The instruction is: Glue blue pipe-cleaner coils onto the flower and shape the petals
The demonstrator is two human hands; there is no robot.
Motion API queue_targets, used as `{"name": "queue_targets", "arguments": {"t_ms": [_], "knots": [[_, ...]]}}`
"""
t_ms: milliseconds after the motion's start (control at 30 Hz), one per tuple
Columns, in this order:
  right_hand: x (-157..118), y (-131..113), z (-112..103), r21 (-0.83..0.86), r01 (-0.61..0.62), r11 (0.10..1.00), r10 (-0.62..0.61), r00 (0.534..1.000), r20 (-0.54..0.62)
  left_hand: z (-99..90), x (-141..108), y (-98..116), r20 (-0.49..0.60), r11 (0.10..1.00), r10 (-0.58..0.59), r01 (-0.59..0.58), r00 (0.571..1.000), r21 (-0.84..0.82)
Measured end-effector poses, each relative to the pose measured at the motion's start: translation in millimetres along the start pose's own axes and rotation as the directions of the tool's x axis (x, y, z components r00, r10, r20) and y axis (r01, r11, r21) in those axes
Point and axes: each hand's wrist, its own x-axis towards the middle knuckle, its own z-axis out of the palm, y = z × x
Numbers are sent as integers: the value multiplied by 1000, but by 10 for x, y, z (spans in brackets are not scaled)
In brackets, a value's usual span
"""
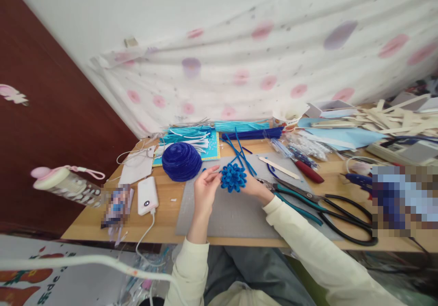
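Bright blue and fuzzy, the small flower of looped pipe cleaners (233, 177) sits between the two hands above the grey felt mat (236, 214) at the middle of the wooden counter (164, 205). The right hand (255, 185) cups it from behind and below, mostly hidden by the petals, while the left hand (205, 188) closes thumb and forefinger on a loop at its left edge. It looks very light, soft on the surface and wire-stiff inside, so I judge that it will hold whatever bend it is given and will crush out of shape if squeezed hard. The safest hold seems to be the back or centre where the loops gather, with single petals pinched only at their tips. Just beside it to the left lies a dark blue ribbed dome of coiled chenille (181, 160), dense and velvety. Straight dark blue pipe cleaner lengths (239, 153) fan out behind the flower, and a bundle of turquoise stems (239, 126) lies along the back edge. To the right rest large black-handled scissors (342, 217), teal-handled pliers (294, 201) and a flat pale wooden stick (278, 167). Left of the mat a smooth white power bank (147, 195) trails a white cable, and a pale bottle with a pink cap (65, 183) lies at the counter's end.
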Motion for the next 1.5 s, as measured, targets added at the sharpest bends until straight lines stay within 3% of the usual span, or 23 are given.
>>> {"name": "queue_targets", "arguments": {"t_ms": [133,200,267,367,700,1200,1500], "knots": [[59,-38,-80,91,-30,995,34,998,-46,-19,20,-73,-126,993,22,-37,992,-111],[88,-82,-116,198,-86,976,120,979,-167,-21,27,-94,-233,989,38,-71,972,-132],[110,-136,-131,337,-165,927,260,930,-260,-18,34,-110,-286,987,47,-89,957,-136],[129,-207,-105,449,-239,861,364,906,-215,-7,40,-131,-267,987,20,-62,964,-147],[135,-274,-106,517,-242,821,354,926,-129,-25,66,-92,-94,997,25,-31,995,-68],[112,-101,-33,560,-258,788,356,932,-72,-173,199,-186,-91,997,-11,4,996,-73],[111,-188,0,625,-324,710,446,894,-44,-123,169,-163,-109,993,10,-22,994,-113]]}}
